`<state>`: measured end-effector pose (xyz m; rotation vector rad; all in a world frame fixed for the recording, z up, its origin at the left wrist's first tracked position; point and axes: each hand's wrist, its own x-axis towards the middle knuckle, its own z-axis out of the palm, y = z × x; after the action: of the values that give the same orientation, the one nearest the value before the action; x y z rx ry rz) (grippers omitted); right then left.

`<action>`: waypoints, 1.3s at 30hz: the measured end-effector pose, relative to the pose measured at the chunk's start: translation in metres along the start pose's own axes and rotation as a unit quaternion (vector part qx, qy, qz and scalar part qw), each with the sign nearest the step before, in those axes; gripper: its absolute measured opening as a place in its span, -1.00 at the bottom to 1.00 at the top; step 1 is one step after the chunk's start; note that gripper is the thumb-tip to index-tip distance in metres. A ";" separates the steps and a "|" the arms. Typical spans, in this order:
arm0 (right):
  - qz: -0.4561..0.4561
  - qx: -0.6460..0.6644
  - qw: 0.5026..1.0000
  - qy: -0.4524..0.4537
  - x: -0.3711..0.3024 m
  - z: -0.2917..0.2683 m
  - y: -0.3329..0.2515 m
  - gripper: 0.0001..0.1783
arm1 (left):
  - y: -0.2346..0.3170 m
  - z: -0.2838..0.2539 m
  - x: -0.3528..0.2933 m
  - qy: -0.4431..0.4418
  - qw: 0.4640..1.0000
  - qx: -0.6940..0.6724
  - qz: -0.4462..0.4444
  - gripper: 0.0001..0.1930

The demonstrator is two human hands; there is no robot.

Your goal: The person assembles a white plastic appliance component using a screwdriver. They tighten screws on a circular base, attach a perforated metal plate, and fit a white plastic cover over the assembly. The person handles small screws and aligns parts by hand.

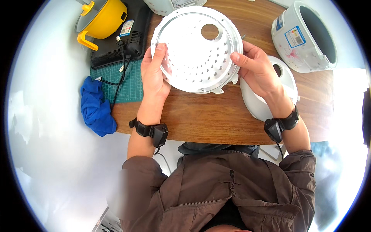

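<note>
Between my hands is a round, shiny white inner lid plate (pixel 185 42), raised above the table. It has a large round hole near its far right side and rows of small bumps or holes. My left hand (pixel 155 75) grips its left rim, thumb on top. On the right rim, my right hand (pixel 261 69) holds it the same way. Small tabs stick out along the plate's near edge. Partly beneath my right hand and wrist lies a white rounded lid cover (pixel 255 102) with a hole in it.
A white rice cooker body (pixel 286 42) stands at the far right. At the far left, a yellow pot (pixel 106 23) is on a black appliance (pixel 135 44) with a cord. A green cutting mat (pixel 131 85) and blue cloth (pixel 94 104) lie left. Another white appliance (pixel 166 5) stands at the back.
</note>
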<state>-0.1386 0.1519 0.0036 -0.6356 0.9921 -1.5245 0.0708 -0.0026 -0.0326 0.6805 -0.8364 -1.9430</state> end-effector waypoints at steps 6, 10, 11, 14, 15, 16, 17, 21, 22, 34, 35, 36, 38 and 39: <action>-0.010 -0.051 0.999 0.002 0.002 -0.007 -0.001 -0.58 | 0.002 0.001 -0.001 0.005 0.998 0.038 0.040 -0.66; -0.025 -0.097 0.995 0.005 0.004 -0.008 0.000 -0.60 | 0.001 0.001 -0.002 0.011 0.998 0.047 0.044 -0.64; -0.025 -0.096 0.995 0.006 0.004 -0.006 -0.001 -0.57 | 0.002 0.004 -0.004 0.015 0.998 0.046 0.039 -0.63; -0.020 -0.068 0.997 0.010 0.003 0.004 -0.002 -0.47 | 0.003 0.004 -0.003 0.015 1.000 0.022 0.010 -0.62; -0.015 -0.044 0.999 0.010 0.002 0.009 -0.002 -0.42 | 0.003 0.004 -0.002 0.013 1.000 0.011 -0.002 -0.62; -0.010 -0.019 1.000 0.010 0.002 0.012 -0.002 -0.37 | 0.002 0.002 -0.001 0.010 1.000 0.002 -0.008 -0.62; -0.006 -0.005 1.000 0.003 0.002 0.012 -0.002 -0.33 | 0.001 0.001 0.000 0.006 1.000 -0.007 -0.013 -0.62; 0.011 0.013 0.999 -0.027 -0.002 0.016 -0.001 -0.22 | 0.003 -0.001 0.003 0.018 0.998 -0.025 -0.048 -0.63; 0.016 0.008 0.999 -0.036 -0.003 0.018 -0.001 -0.21 | 0.002 -0.003 0.004 0.016 0.998 -0.031 -0.054 -0.64; 0.015 0.054 0.998 0.024 -0.002 0.032 0.002 -0.43 | -0.001 -0.002 0.005 -0.004 0.997 -0.049 -0.056 -0.69; 0.017 0.058 0.998 0.029 -0.002 0.032 0.003 -0.45 | -0.001 0.000 0.003 0.004 0.998 -0.042 -0.045 -0.69; 0.019 0.063 0.997 0.035 -0.001 0.031 0.005 -0.46 | 0.000 0.001 0.002 0.012 0.999 -0.034 -0.034 -0.69; 0.021 0.060 0.997 0.047 0.001 0.029 0.009 -0.49 | -0.002 -0.002 0.002 0.006 1.000 -0.006 -0.002 -0.64; 0.020 0.053 0.997 0.053 0.002 0.027 0.012 -0.50 | -0.003 -0.003 0.002 0.004 1.000 0.008 0.013 -0.61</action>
<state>-0.1101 0.1432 0.0068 -0.4605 0.9914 -1.5769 0.0705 -0.0044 -0.0369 0.6832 -0.8528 -1.9105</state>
